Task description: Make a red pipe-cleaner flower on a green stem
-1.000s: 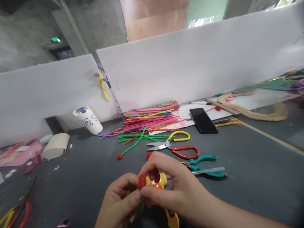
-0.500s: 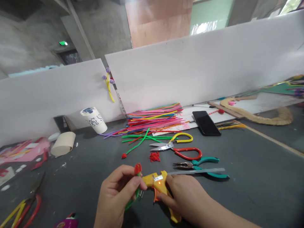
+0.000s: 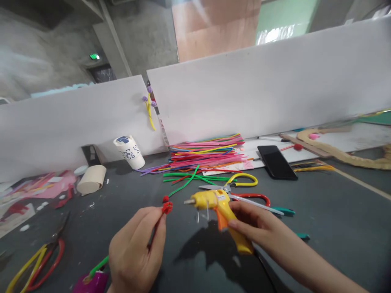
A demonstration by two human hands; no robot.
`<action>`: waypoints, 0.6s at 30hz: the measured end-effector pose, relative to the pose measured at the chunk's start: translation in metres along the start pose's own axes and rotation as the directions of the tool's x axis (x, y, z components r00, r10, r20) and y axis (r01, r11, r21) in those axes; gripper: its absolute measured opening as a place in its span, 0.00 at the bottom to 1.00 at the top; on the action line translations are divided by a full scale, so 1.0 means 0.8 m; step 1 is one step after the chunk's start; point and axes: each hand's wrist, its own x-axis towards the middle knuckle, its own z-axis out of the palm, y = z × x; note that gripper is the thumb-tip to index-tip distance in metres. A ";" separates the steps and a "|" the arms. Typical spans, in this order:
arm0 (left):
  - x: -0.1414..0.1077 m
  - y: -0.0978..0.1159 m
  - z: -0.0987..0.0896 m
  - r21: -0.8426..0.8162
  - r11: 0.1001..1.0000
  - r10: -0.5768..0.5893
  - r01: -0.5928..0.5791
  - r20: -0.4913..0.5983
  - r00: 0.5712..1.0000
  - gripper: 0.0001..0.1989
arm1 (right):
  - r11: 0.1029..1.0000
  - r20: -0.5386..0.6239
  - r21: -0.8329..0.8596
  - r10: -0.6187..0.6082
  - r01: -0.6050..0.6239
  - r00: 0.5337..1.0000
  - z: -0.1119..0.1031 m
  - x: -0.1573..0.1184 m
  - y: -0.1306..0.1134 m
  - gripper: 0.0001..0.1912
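Observation:
Between the thumb and fingers of my left hand (image 3: pixel 137 246) is a pipe-cleaner flower with a small red head (image 3: pixel 167 207). A green stem (image 3: pixel 99 264) shows beyond the lower left of that hand. My right hand (image 3: pixel 259 226) is wrapped round the handle of a yellow hot glue gun (image 3: pixel 210 199) with an orange trigger, held above the table. Its nozzle points left at the red head, a short gap apart. A clear glue stick sticks out of its back. Behind the gun lie scissors with yellow and red handles (image 3: pixel 247 179) and teal pliers (image 3: pixel 287 211), partly covered.
A bundle of coloured pipe cleaners (image 3: pixel 207 154) lies along the white partition (image 3: pixel 244 89). Green pipe cleaners (image 3: pixel 180 179) lie before it. A phone (image 3: pixel 276 162) is to the right. At left are a paper cup (image 3: pixel 130 152), a beige roll (image 3: pixel 91 180) and more scissors (image 3: pixel 49 260).
My right hand has lifted the glue gun and drawn its nozzle away from the flower. My left hand has turned and moved left, tilting the red head. The view has swung left.

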 end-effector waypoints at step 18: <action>-0.004 0.018 0.023 -0.422 0.246 -0.626 0.873 0.618 0.475 0.10 | 0.991 -0.031 -0.067 -0.116 0.114 0.993 0.000 -0.047 -0.009 0.11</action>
